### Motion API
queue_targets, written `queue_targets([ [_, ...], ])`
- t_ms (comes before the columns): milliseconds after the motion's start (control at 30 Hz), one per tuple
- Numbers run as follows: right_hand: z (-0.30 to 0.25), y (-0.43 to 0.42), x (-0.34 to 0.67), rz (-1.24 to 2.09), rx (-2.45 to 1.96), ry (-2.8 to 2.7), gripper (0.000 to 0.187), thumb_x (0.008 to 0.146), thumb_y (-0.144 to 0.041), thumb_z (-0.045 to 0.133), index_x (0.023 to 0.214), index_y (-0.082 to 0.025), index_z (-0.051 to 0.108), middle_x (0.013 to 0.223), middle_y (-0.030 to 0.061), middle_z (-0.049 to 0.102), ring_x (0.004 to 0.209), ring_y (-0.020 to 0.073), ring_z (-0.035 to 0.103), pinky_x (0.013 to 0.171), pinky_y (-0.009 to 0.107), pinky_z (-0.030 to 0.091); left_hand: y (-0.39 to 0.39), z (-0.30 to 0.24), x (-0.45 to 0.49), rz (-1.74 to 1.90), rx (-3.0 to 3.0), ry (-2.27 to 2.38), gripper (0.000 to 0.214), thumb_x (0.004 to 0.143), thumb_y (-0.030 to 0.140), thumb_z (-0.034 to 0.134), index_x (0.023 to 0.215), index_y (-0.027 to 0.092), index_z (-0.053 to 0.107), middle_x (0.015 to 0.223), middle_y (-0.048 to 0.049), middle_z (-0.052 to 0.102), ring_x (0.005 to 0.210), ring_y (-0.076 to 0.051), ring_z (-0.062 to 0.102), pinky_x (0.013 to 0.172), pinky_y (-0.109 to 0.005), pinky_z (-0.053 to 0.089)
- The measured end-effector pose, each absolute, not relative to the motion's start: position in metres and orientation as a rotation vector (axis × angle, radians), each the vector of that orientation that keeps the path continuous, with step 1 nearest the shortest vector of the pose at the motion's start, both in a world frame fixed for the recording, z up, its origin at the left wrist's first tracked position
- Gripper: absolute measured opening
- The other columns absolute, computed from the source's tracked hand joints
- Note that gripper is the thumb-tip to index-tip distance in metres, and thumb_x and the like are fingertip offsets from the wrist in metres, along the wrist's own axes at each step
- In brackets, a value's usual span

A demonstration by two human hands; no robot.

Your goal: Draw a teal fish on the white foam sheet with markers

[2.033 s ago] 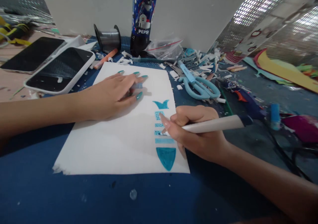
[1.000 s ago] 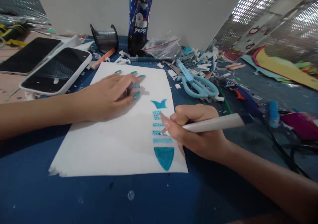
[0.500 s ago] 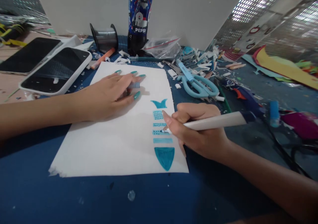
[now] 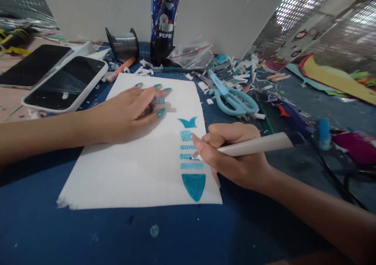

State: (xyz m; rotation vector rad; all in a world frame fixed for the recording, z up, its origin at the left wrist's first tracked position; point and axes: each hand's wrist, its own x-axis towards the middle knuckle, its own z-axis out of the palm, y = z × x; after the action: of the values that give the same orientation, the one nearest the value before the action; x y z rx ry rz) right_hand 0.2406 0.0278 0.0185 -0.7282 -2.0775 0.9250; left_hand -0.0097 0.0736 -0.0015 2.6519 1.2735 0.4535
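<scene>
A white sheet of paper (image 4: 129,175) lies on the blue tabletop, its lower left corner ragged. My left hand (image 4: 129,110) rests on it, palm down with fingers stretched out. A small blue-grey piece (image 4: 159,100) shows between the index finger and thumb, partly hidden by the hand. My right hand (image 4: 235,155) grips a white marker (image 4: 255,144) with a dark end, its tip touching a lower dotted band. The blue fish drawing (image 4: 194,186) has a solid pointed head, several separate bands, some dotted, and a tail (image 4: 188,122) at the top.
Light blue scissors (image 4: 233,100) lie right of the paper among white scraps (image 4: 241,71). Two phones (image 4: 66,84) sit at left. Behind stand a wire spool (image 4: 123,45) and a Pepsi bottle (image 4: 166,22), with a plastic bag (image 4: 192,56) beside it.
The marker tip has moved very slightly within the same dotted band, and its barrel has tilted a little. My left hand stays in place.
</scene>
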Motion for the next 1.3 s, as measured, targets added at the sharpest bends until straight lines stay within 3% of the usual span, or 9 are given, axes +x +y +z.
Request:
queue_targets([
  [167,0.018,0.028,0.241,0.882,-0.740,-2.101,0.047,0.086,-0.001,0.054,0.057,-0.021,0.024,0.049,-0.0069,0.029,0.041,0.0065,0.029,0.041,0.023,0.032,0.075,-0.006,-0.012,0.491,2.671,1.258,0.051,0.102,0.043,0.030,0.138,0.011,0.046,0.143,-0.0144,0.057,0.118,-0.027,0.061,0.110,-0.048,0.042],
  [367,0.016,0.028,0.245,0.872,-0.818,-2.040,0.047,0.088,-0.003,0.057,0.053,-0.021,0.031,0.045,-0.0076,0.031,0.040,0.0065,0.035,0.049,0.024,0.045,0.075,-0.003,-0.012,0.420,2.649,1.281,0.054,0.102,0.045,0.026,0.142,0.013,0.042,0.146,-0.0136,0.054,0.127,-0.028,0.056,0.117,-0.051,0.034],
  [600,0.016,0.029,0.245,0.910,-0.812,-2.055,0.047,0.088,-0.002,0.057,0.055,-0.021,0.030,0.046,-0.0068,0.034,0.040,0.0071,0.035,0.043,0.023,0.037,0.074,-0.002,-0.011,0.458,2.625,1.293,0.054,0.100,0.047,0.027,0.137,0.014,0.046,0.147,-0.0138,0.055,0.119,-0.028,0.061,0.112,-0.052,0.039],
  [800,0.017,0.028,0.245,0.942,-0.797,-2.041,0.047,0.088,-0.005,0.058,0.056,-0.021,0.027,0.047,-0.0069,0.033,0.040,0.0075,0.032,0.045,0.025,0.038,0.073,0.003,-0.007,0.358,2.574,1.353,0.060,0.096,0.050,0.024,0.139,0.013,0.044,0.149,-0.0140,0.052,0.129,-0.030,0.055,0.116,-0.054,0.035],
  [1033,0.018,0.029,0.245,0.911,-0.742,-2.095,0.046,0.085,0.001,0.055,0.057,-0.020,0.026,0.049,-0.0071,0.030,0.040,0.0059,0.028,0.041,0.024,0.030,0.072,0.007,-0.005,0.304,2.574,1.357,0.064,0.095,0.049,0.021,0.141,0.010,0.042,0.150,-0.0160,0.051,0.132,-0.032,0.052,0.116,-0.055,0.034],
  [1200,0.017,0.028,0.246,0.941,-0.822,-2.008,0.048,0.087,-0.003,0.057,0.055,-0.021,0.027,0.047,-0.0075,0.030,0.041,0.0071,0.031,0.049,0.024,0.044,0.073,0.003,-0.008,0.362,2.613,1.328,0.059,0.095,0.046,0.022,0.138,0.011,0.043,0.149,-0.0158,0.052,0.128,-0.030,0.056,0.111,-0.051,0.040],
  [1300,0.015,0.028,0.246,0.968,-0.866,-1.982,0.048,0.088,-0.006,0.058,0.054,-0.021,0.028,0.046,-0.0075,0.031,0.041,0.0075,0.032,0.052,0.026,0.048,0.073,0.001,-0.009,0.388,2.625,1.312,0.056,0.097,0.047,0.024,0.137,0.012,0.044,0.149,-0.0151,0.053,0.130,-0.030,0.054,0.114,-0.052,0.037],
])
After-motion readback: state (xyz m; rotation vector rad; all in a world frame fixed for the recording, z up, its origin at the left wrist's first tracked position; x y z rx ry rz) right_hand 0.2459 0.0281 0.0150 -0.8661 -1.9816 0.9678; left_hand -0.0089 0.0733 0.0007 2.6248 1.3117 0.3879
